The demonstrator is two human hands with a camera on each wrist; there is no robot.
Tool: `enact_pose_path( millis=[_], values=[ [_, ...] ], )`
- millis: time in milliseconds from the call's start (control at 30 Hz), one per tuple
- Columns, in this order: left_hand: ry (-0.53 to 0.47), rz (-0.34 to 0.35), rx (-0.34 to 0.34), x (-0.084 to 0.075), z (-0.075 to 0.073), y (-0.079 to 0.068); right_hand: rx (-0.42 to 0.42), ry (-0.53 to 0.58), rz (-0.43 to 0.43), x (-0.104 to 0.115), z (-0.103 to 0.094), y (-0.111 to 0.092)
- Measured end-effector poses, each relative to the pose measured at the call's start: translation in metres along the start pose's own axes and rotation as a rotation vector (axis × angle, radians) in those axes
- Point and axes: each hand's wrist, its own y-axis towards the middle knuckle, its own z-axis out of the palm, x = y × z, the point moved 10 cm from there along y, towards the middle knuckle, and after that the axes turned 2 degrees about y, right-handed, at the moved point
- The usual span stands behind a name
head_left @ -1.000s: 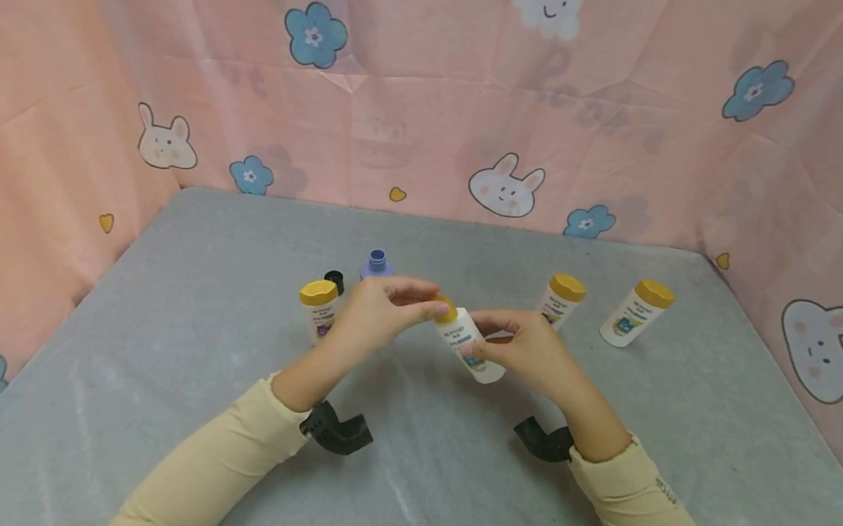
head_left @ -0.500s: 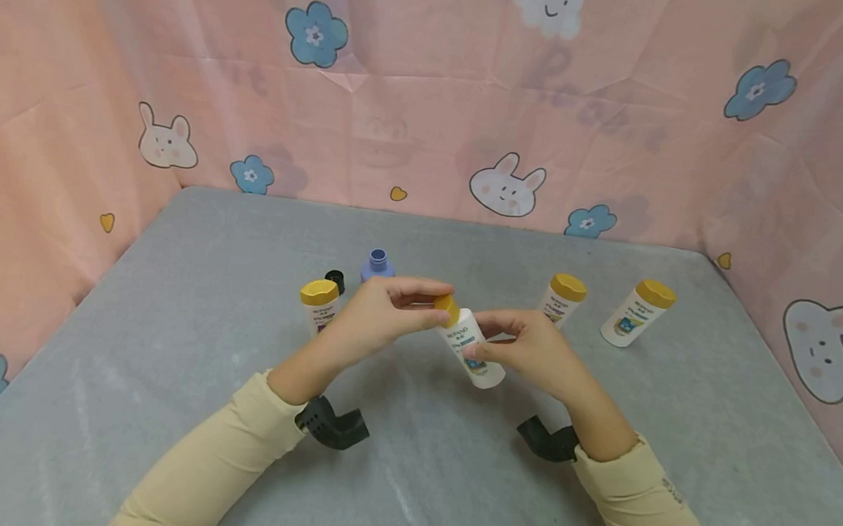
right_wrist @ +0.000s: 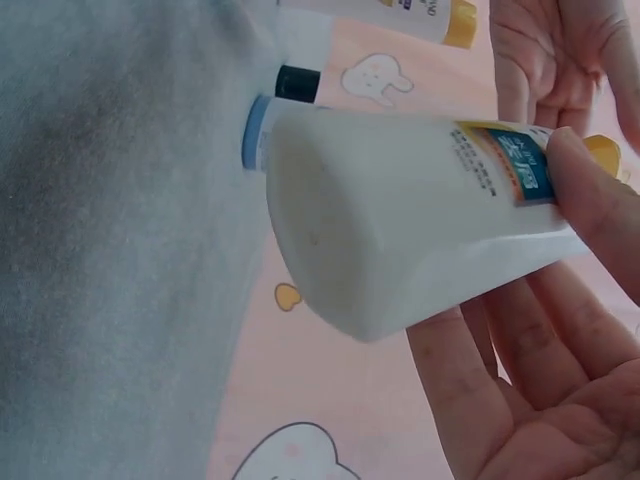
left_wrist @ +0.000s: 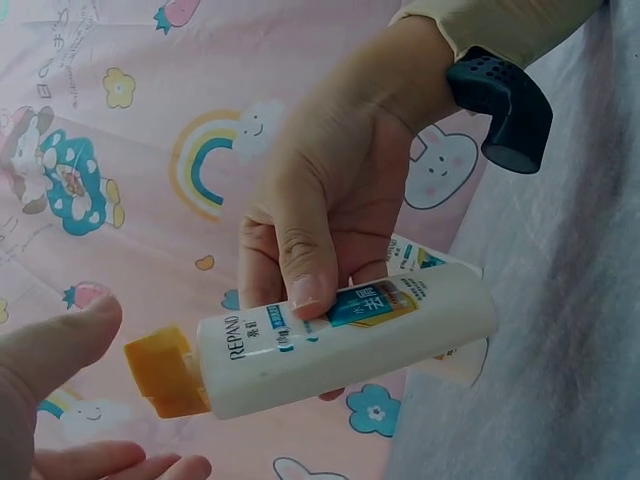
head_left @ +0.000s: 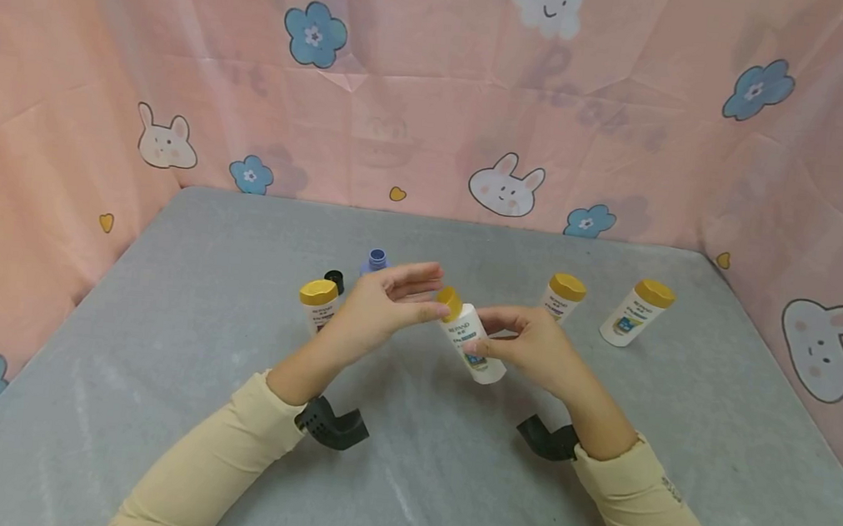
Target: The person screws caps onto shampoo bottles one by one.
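Observation:
My right hand (head_left: 538, 348) grips a white bottle (head_left: 467, 330) with a yellow cap (head_left: 450, 303), thumb on the label and fingers behind. The bottle is tilted above the table, its cap end up to the left. Next to the cap, my left hand (head_left: 380, 305) has its fingers extended and spread. In the left wrist view, a gap shows between its thumb (left_wrist: 85, 335) and the yellow cap (left_wrist: 165, 372), which sits on the bottle's end. The right wrist view shows the bottle's base (right_wrist: 330, 240) up close.
Behind my left hand stand a yellow-capped white bottle (head_left: 320, 300), a small black cap (head_left: 334, 279) and a blue bottle (head_left: 376, 261) with an uncovered neck. Two more yellow-capped bottles, a nearer-centre bottle (head_left: 564, 296) and a far-right bottle (head_left: 635, 315), stand on the grey table (head_left: 716, 422).
My left fingers have come off the yellow cap and straightened, lifting up and slightly away. The right hand keeps hold of the bottle, which has barely shifted.

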Motion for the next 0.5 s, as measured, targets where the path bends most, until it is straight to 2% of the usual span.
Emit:
enact_pose_path(
  millis=[200, 500],
  values=[
    [0.071, -0.020, -0.077, 0.0028, -0.0057, -0.0006, -0.010, -0.017, -0.024, 0.0017, 0.0000, 0.0003],
    [0.146, -0.015, -0.063, 0.0035, -0.0016, 0.0007, 0.008, -0.016, -0.055, 0.0046, 0.0029, -0.0013]
  ],
)
